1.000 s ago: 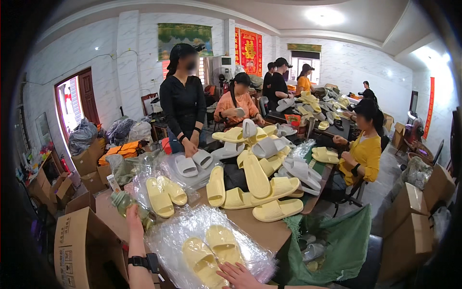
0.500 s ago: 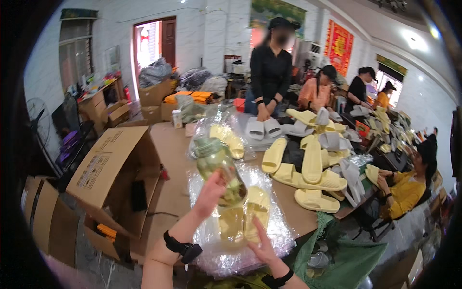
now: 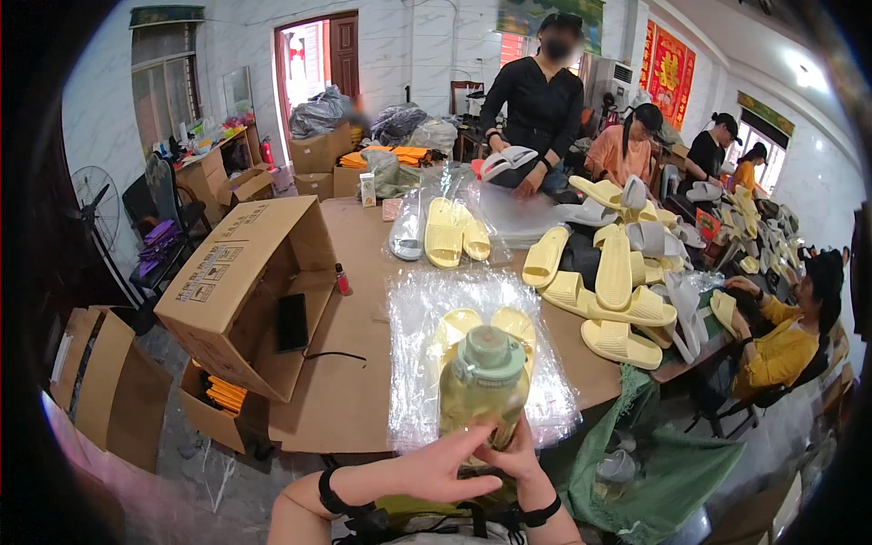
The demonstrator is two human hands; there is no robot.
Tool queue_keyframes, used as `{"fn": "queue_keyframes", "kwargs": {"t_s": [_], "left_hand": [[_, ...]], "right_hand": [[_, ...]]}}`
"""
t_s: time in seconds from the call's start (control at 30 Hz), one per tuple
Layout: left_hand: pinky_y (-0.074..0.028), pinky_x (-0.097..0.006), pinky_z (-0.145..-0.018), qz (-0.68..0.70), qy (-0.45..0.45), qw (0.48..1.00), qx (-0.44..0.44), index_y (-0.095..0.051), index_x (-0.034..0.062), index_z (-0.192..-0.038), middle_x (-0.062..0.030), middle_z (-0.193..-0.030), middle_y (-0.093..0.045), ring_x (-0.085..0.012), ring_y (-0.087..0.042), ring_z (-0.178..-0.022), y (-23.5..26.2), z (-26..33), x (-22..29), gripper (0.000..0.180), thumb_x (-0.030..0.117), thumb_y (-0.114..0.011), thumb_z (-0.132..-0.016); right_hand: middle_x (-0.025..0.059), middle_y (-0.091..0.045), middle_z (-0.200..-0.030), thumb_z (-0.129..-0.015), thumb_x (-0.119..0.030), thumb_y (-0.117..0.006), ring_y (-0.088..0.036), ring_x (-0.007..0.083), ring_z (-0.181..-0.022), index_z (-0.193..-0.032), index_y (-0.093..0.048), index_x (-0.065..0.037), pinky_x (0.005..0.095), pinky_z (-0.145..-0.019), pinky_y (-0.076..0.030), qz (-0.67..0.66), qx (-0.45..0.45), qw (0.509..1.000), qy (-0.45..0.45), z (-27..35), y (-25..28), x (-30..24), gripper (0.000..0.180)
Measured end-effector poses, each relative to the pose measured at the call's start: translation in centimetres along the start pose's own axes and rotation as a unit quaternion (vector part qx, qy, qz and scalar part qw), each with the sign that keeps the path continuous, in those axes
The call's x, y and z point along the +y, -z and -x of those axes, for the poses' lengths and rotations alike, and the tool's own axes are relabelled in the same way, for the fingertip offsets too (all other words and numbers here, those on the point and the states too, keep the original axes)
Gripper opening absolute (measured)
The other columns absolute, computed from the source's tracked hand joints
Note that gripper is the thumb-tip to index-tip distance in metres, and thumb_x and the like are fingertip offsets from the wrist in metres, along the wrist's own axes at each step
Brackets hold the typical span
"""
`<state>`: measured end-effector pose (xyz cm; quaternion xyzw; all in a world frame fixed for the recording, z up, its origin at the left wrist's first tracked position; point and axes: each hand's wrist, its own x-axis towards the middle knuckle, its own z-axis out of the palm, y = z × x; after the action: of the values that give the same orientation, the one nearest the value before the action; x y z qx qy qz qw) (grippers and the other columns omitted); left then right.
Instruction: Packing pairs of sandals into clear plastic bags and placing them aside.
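Note:
A see-through bottle [image 3: 468, 400] with a pale green lid stands upright at the near edge of the table, in front of me. My right hand [image 3: 520, 452] is closed around its lower part. Beside it, my left hand [image 3: 445, 465] has its fingers stretched and apart, close against the bottle's base and the right hand. Behind the bottle, partly hidden by it, a pair of yellow slippers [image 3: 457, 325] lies on a stack of clear plastic bags [image 3: 413, 309]. Both my wrists wear black bands.
An open cardboard box [image 3: 227, 263] lies at left with a black phone [image 3: 292, 322] in it and a small red bottle [image 3: 342, 280] beside it. Bagged slippers [image 3: 443, 238] lie beyond; piled slippers [image 3: 618, 313] at right. Co-workers handle slippers across and right. Green sacking [image 3: 654, 463] hangs near right.
The bottle has come down and toward me, from the raised left hand to both hands. My right hand has left the slippers for the bottle. The co-worker opposite has lifted grey slippers.

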<state>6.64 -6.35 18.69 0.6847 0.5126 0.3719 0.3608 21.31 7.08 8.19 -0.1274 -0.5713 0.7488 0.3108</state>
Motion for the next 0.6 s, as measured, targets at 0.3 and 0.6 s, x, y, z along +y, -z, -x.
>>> {"fn": "queue_keyframes", "kwargs": {"t_s": [0.3, 0.6], "left_hand": [[-0.049, -0.037, -0.095, -0.131, -0.042, 0.933, 0.333, -0.062, 0.0022, -0.126, -0.0149, -0.121, -0.065, -0.0283, -0.062, -0.114, 4.6, 5.0, 6.0, 0.056, 0.024, -0.083, -0.079], [-0.03, -0.041, -0.116, 0.185, -0.108, 0.965, 0.151, -0.04, 0.0008, -0.149, -0.0197, -0.153, -0.043, -0.0321, -0.043, -0.14, 1.4, 3.5, 4.9, 0.086, 0.029, -0.083, -0.08]], "right_hand": [[0.0112, -0.049, -0.146, -0.07, -0.009, -0.085, -0.048, 0.0232, -0.135, -0.153, -0.028, -0.004, 0.0409, -0.114, -0.037, -0.045, -0.076, 0.996, -0.019, 3.9, -1.4, -1.6, 0.101], [0.0102, -0.045, -0.152, -0.061, -0.008, -0.083, -0.045, 0.0253, -0.14, -0.159, -0.02, -0.008, 0.0423, -0.117, -0.034, -0.025, -0.191, 0.978, -0.08, 6.1, -2.4, -2.2, 0.117]]}}
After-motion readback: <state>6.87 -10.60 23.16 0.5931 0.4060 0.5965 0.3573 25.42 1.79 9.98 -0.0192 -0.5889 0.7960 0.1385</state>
